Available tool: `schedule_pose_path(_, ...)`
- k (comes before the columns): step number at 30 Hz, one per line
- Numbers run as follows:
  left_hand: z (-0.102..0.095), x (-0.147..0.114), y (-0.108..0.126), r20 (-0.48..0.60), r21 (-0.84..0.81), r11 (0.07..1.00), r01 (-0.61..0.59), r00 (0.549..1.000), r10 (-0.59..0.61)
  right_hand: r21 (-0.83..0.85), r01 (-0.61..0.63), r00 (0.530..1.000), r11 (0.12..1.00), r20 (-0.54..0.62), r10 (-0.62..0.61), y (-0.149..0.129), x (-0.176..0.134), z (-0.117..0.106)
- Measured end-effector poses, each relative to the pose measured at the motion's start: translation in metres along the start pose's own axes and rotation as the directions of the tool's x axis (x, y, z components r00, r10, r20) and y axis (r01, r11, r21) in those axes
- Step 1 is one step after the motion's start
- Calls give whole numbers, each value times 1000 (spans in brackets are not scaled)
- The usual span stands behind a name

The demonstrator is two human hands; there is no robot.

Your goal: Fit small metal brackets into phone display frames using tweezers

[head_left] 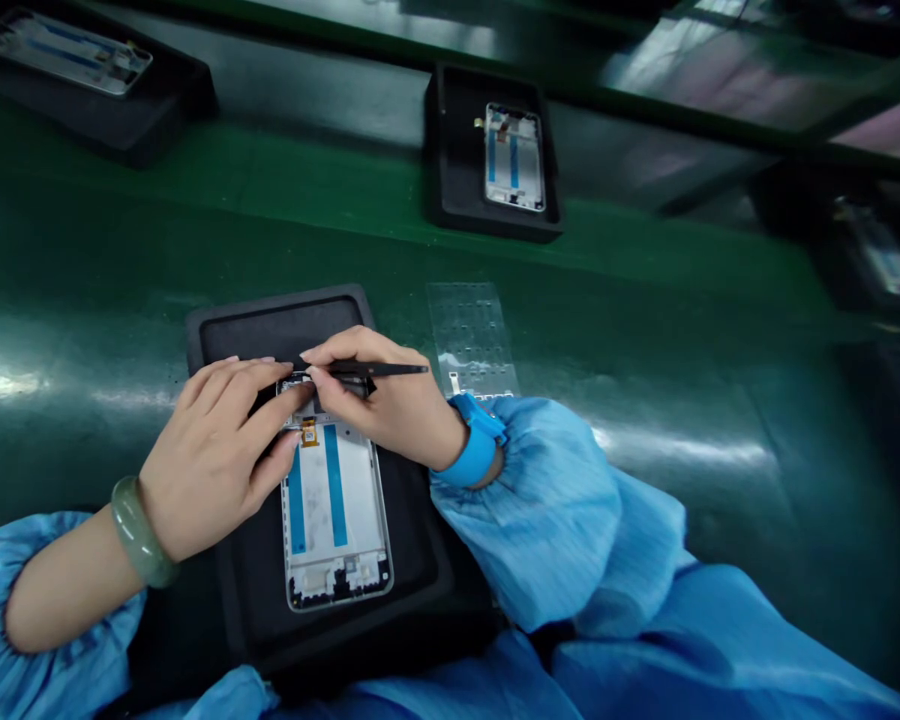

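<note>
A phone frame [356, 510], silvery with two blue strips, lies in a black tray [251, 640] before me. My left hand [217, 440] has its fingers bent over the upper left edge of the frame, thumb and index finger pressing near a small orange flex cable [310, 432]. Between the thumb and fingers of my right hand [390, 400] is a pair of black tweezers [397, 369], lying nearly level over the frame's top end. The tweezer tips and the spot they work on are hidden by my fingers.
A clear plastic sheet [469, 325] with small parts lies right of the tray. Farther back, more phone frames rest in black trays: one tray [457, 190] at centre, another [150, 125] at far left, and a blurred frame [889, 255] at right. The green bench [645, 330] spans the view.
</note>
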State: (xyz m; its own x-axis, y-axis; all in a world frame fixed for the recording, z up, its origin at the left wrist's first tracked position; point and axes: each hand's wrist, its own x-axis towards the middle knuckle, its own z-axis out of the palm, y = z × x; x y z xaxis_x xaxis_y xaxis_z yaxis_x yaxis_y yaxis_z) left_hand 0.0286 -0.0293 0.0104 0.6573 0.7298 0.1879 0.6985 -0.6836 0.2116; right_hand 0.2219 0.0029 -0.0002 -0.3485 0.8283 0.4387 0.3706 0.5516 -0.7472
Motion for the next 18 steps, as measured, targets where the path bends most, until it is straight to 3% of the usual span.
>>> schedule_pose_path(3, 0, 0, -1, 3, -3, 1000, 0, 1000, 0, 54, -23, 1000, 998, 1, 23, 1, 0, 0)
schedule_pose_path(9, -1, -1, -1, 11, 3, 1000, 1, 1000, -1, 285, -246, 961, 926, -52, 271, 5, 0, 0)
schedule_pose_path(18, -2, 1, 0, 22, 8, 1000, 7, 1000, -7, 296, -277, 953, 914, -36, 301, 1, 0, 0)
